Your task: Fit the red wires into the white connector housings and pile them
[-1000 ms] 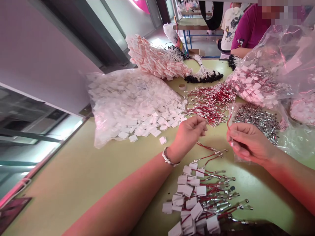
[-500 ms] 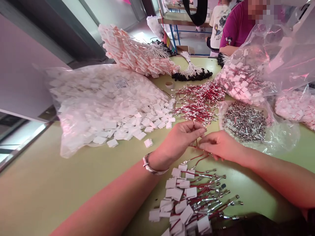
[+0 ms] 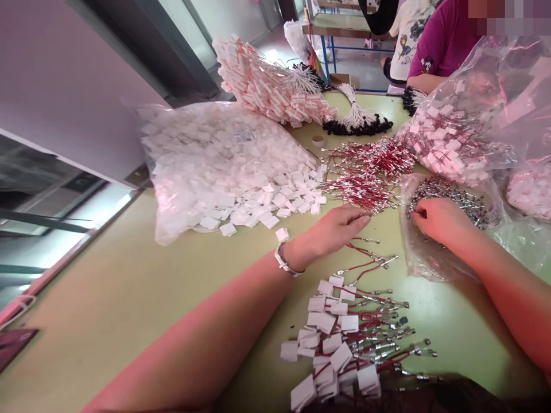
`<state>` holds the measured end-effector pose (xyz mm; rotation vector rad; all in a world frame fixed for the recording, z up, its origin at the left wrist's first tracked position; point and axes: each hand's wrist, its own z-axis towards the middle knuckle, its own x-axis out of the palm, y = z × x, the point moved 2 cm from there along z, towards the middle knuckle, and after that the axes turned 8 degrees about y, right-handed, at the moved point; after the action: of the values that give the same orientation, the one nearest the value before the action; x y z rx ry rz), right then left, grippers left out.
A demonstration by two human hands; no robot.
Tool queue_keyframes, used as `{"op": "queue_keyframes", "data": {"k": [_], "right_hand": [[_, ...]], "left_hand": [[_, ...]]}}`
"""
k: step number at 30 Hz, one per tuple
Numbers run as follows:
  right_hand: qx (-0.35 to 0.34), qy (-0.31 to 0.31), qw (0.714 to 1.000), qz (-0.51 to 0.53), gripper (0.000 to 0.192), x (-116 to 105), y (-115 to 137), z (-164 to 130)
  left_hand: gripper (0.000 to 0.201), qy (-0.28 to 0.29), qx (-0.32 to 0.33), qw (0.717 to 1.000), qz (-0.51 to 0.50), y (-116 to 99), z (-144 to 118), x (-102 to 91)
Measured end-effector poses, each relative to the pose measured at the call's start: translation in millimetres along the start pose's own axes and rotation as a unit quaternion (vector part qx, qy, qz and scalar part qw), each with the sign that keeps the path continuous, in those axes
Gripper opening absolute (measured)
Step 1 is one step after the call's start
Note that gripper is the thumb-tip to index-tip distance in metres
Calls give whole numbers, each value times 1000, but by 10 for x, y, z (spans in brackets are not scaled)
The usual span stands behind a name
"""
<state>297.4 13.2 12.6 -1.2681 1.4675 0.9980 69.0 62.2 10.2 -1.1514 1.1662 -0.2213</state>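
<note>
My left hand [image 3: 340, 230] reaches to the front edge of a pile of red wires [image 3: 374, 186] with metal terminals. Its fingers are pressed together; anything between them is too small to make out. My right hand [image 3: 445, 223] is over an open clear bag of small silver-capped fuses [image 3: 469, 201], its fingers curled down and their tips hidden. Below my hands lie several red wires with fuses [image 3: 383, 263] on their ends. Nearer to me, white plastic housings [image 3: 321, 322] sit on more such wires in an overlapping row.
A large clear bag [image 3: 172, 221] spills white housings [image 3: 269, 221] at the left. Behind are pink-white connector bundles [image 3: 275, 92], a tied white-and-black cable bundle [image 3: 357, 115] and a tape roll [image 3: 318, 140]. A bag of finished-looking wires [image 3: 451, 143] stands right. A person [image 3: 439, 46] sits opposite.
My hands have parted. The right has moved right to the fuse bag, and the left stays by the red wires. Another fused wire lies on the table. The view has swung left.
</note>
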Motion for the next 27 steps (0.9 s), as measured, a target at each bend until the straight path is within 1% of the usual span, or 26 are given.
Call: {"op": "queue_keyframes", "data": {"k": [2,4,5,7,8,10,11,14,17,19,21,25,27], "right_hand": [[12,-21,1000,-3,20,-34,-36,-1],[13,-39,999,-3,19,-65,-44,-20],[4,-48,999,9,19,-77,-28,-40],[-40,-72,993,80,18,-91,51,-109],[-74,-83,985,131,18,-90,112,-154],[-149,-95,956,233,17,-66,259,-250],[-179,-100,942,266,17,-45,332,-293],[-231,-117,915,310,18,35,489,-364],[-241,-136,907,318,19,86,521,-363],[-224,-150,903,335,17,91,499,-350],[-217,-147,900,349,16,84,486,-344],[-233,-111,900,353,17,57,492,-345],[-228,-71,899,367,17,40,474,-339]], "left_hand": [[40,21,-21,996,-79,-16,-18,-15],[42,13,-48,992,-115,-21,-24,-6],[41,7,-55,991,-119,-23,-22,9],[36,11,-51,991,-121,-30,-10,59],[33,17,-38,992,-120,-36,-3,89],[28,25,-4,993,-117,-52,6,146],[27,27,13,993,-114,-60,6,171],[30,26,34,995,-95,-73,-7,220],[31,24,22,996,-79,-70,-23,224],[30,20,14,997,-77,-66,-28,208],[30,22,15,997,-74,-64,-26,190],[30,42,36,997,-59,-58,-22,173],[31,44,55,997,-22,-59,-31,171]]}}
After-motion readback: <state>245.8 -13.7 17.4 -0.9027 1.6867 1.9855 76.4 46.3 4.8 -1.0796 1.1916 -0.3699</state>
